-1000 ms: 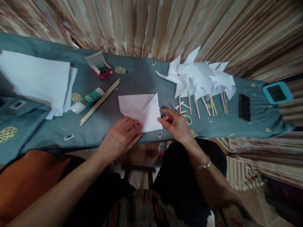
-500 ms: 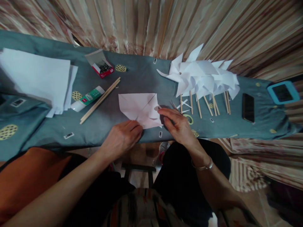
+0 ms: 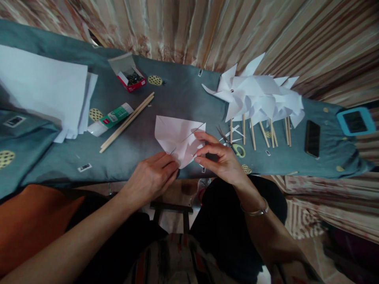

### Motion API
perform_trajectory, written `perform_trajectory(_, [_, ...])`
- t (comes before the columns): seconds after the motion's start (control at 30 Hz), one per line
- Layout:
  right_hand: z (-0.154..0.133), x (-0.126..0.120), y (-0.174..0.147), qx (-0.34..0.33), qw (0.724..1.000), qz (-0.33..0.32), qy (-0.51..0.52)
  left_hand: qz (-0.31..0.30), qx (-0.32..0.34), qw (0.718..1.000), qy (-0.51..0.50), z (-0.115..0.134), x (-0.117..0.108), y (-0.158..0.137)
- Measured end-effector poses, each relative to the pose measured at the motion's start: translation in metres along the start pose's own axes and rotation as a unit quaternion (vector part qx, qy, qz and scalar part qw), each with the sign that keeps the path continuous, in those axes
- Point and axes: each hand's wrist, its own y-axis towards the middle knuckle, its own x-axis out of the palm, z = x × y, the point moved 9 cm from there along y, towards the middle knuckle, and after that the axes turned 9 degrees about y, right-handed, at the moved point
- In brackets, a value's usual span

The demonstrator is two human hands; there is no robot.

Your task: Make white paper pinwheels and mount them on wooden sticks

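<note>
A white paper sheet point(image 3: 174, 130) with slits cut in from its corners lies at the near middle of the cloth-covered table. My left hand point(image 3: 155, 171) pinches its near left edge, fingers closed. At its right side my right hand point(image 3: 220, 157) has thumb and fingers curled around a paper flap, which is bent up toward the middle. The fingertips partly hide that flap. Scissors point(image 3: 237, 149) with a light green handle lie just right of my right hand, beside narrow paper scraps point(image 3: 235, 132).
Several white paper pinwheels point(image 3: 260, 96) on wooden sticks lie at the back right. A phone point(image 3: 312, 138) and a blue-framed device point(image 3: 356, 120) lie farther right. Leftward are wooden sticks point(image 3: 127, 122), a glue tube point(image 3: 111, 119), a red box of small fasteners point(image 3: 132, 81) and stacked paper point(image 3: 44, 86).
The paper has turned slightly, and its right flap is now bent inward. My right hand's fingers have spread around the flap. My left hand keeps its hold. The view has shifted a little.
</note>
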Motion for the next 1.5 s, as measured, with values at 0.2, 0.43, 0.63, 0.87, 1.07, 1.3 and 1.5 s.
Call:
perform_trajectory(0.2, [0.006, 0.008, 0.010, 0.005, 0.996, 0.046, -0.073, 0.023, -0.012, 1.000, -0.018, 0.000, -0.001, -0.003])
perform_trajectory(0.43, [0.001, 0.018, 0.017, -0.004, 0.987, 0.051, -0.153, 0.019, 0.013, 0.998, -0.055, 0.003, 0.004, -0.004])
perform_trajectory(0.63, [-0.002, 0.023, 0.017, -0.009, 0.981, 0.052, -0.186, 0.014, -0.011, 0.997, -0.071, -0.001, 0.008, -0.002])
perform_trajectory(0.87, [-0.002, 0.024, 0.016, -0.018, 0.979, 0.065, -0.194, 0.009, -0.018, 0.997, -0.079, -0.003, 0.010, -0.001])
perform_trajectory(1.07, [-0.001, 0.023, 0.016, -0.008, 0.979, 0.069, -0.191, 0.007, -0.020, 0.997, -0.080, -0.002, 0.010, -0.001])
perform_trajectory(1.3, [-0.004, 0.024, 0.016, -0.012, 0.979, 0.069, -0.193, 0.010, -0.023, 0.996, -0.083, -0.003, 0.011, -0.002])
perform_trajectory(1.5, [-0.005, 0.026, 0.016, -0.017, 0.978, 0.064, -0.199, 0.019, -0.026, 0.996, -0.083, -0.003, 0.009, -0.002])
